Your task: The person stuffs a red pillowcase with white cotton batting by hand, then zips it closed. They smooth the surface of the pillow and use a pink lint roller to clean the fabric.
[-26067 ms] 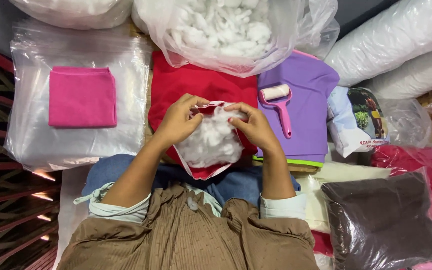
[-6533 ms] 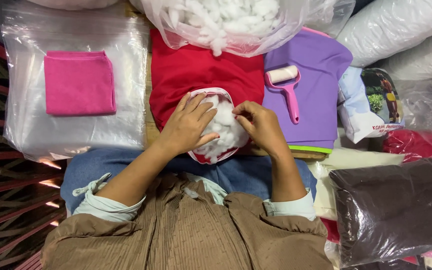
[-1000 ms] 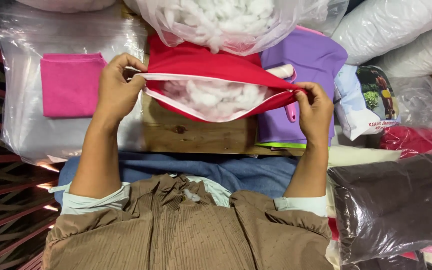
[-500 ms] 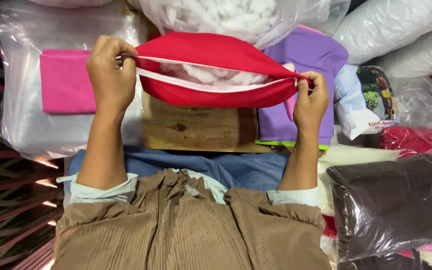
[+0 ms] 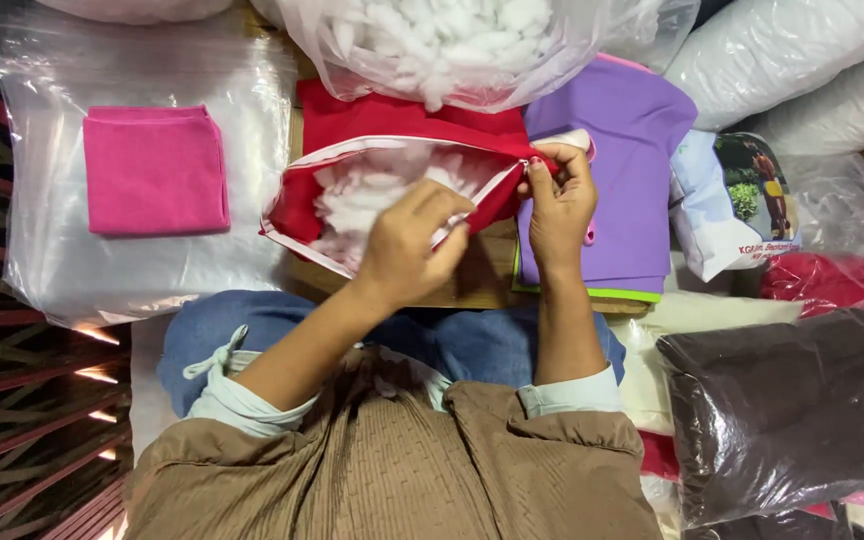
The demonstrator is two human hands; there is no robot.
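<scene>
Right hand [image 5: 560, 205] pinches the red cushion cover [image 5: 392, 190] at its zipper's three-o'clock end. Left hand [image 5: 410, 245] grips the near edge. The stuffing bag [image 5: 442, 45] crowds twelve o'clock.

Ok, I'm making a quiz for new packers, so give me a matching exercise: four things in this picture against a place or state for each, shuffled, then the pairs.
Things
1. red cushion cover
2. pink folded cloth
3. dark brown cloth
4. right hand

Places or states
A. sealed in clear plastic, low on the right
B. pinching the cover's right-hand corner
C. open along its white-edged mouth, white stuffing showing
D. lying on a clear plastic bag, on the left

Pairs: 1-C, 2-D, 3-A, 4-B
</scene>
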